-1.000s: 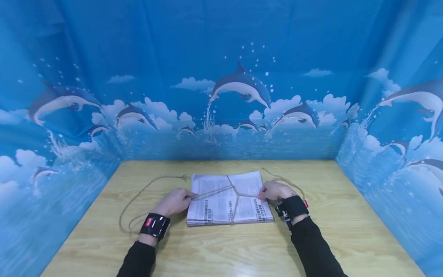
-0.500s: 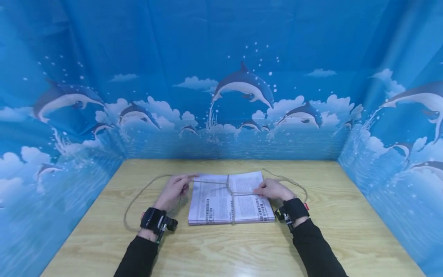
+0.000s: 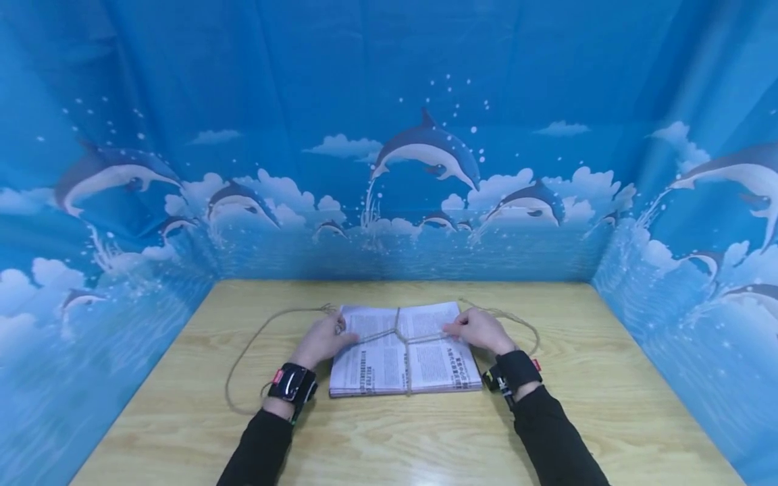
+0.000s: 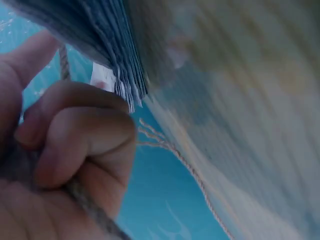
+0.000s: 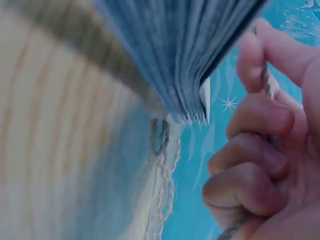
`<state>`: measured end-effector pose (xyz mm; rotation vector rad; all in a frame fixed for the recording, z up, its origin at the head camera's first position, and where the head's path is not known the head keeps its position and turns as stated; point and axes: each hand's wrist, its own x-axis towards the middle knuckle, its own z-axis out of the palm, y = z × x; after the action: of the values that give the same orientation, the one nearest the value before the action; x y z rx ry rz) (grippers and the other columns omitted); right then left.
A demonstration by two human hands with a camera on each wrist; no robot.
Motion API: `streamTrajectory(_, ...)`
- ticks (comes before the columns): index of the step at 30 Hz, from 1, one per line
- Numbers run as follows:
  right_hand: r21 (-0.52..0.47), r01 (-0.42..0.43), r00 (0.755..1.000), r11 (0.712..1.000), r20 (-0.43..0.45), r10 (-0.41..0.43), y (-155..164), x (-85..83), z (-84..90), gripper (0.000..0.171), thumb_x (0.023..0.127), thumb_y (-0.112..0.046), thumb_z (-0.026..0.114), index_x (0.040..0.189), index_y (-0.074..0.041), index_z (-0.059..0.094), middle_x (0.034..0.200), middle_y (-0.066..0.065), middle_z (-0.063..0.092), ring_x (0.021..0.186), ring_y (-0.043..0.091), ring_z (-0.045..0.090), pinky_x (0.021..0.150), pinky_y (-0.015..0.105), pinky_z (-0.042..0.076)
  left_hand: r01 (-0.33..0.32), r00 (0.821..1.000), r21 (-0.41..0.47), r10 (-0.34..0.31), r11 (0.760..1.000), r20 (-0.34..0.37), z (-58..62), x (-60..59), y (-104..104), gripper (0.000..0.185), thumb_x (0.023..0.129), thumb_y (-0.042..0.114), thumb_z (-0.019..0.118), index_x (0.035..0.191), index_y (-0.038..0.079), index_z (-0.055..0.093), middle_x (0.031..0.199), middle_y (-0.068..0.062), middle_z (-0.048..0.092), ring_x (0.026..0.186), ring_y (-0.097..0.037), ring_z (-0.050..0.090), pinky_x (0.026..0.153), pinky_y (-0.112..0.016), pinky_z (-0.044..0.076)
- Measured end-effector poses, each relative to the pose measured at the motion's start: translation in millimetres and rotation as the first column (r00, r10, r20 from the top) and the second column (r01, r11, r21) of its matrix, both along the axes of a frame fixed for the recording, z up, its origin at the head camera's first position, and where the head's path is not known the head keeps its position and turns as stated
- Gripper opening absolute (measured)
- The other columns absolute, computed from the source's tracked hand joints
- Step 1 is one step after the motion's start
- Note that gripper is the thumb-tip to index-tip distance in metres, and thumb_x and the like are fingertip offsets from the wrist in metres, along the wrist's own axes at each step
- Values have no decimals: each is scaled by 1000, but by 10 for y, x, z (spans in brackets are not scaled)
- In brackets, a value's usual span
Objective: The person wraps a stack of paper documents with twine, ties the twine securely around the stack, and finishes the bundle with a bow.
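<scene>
Wooden table (image 3: 182,432); both hands curled around twine (image 3: 373,334).

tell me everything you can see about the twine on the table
The twine is thin, tan and rough, like jute. One strand runs lengthwise over the stack of newspapers, another crosses it, and they meet in a twist near the far edge. The left hand and right hand each grip a side. Slack loops on the wooden table by both; one end is frayed.
</scene>
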<state>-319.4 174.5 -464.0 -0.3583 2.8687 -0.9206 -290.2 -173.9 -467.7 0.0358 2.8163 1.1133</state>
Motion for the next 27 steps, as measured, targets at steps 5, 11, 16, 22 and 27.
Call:
streamTrajectory(5, 71, 79, 997, 994, -8, -79, 29, 32, -4, 45, 88, -45, 68, 58, -17, 49, 52, -6, 39, 47, 11, 33, 48, 24, 23, -30, 998, 20, 29, 999, 64, 15, 11, 58, 51, 86, 34, 74, 120, 0, 57, 84, -9, 68, 66, -18, 64, 58, -30, 51)
streamTrajectory(11, 190, 155, 987, 970, 4, -158, 25, 80, -21, 38, 86, -48, 70, 76, -13, 61, 65, -1, 55, 57, 16, 48, 53, 29, 34, -82, 992, -24, 84, 996, 95, 61, 63, 132, 35, 83, 30, 77, 97, 3, 61, 78, -8, 64, 64, -19, 62, 55, -29, 48)
streamTrajectory(16, 282, 155, 982, 947, 59, -178, -5, 98, -7, 45, 87, -52, 68, 66, -13, 61, 56, -2, 48, 51, 15, 44, 49, 29, 32, -94, 991, -184, 109, 978, 73, 153, 111, 211, 42, 78, 34, 81, 92, 0, 63, 78, -10, 62, 65, -21, 58, 54, -30, 43)
streamTrajectory(22, 308, 140, 982, 941, 82, -172, -19, 86, 42, 45, 86, -51, 69, 66, -12, 57, 55, -2, 43, 51, 14, 41, 50, 29, 30, -76, 992, -245, 98, 966, 82, 219, 124, 225, 48, 74, 39, 83, 95, 0, 65, 82, -10, 64, 68, -22, 58, 57, -32, 43)
streamTrajectory(27, 282, 120, 987, 952, 72, -146, -34, 98, 37, 43, 87, -46, 70, 67, -12, 53, 57, -2, 42, 51, 14, 40, 49, 28, 30, -94, 980, -103, 110, 990, 164, 137, 103, 139, 44, 70, 38, 86, 88, 4, 65, 79, -9, 65, 68, -22, 60, 56, -29, 45)
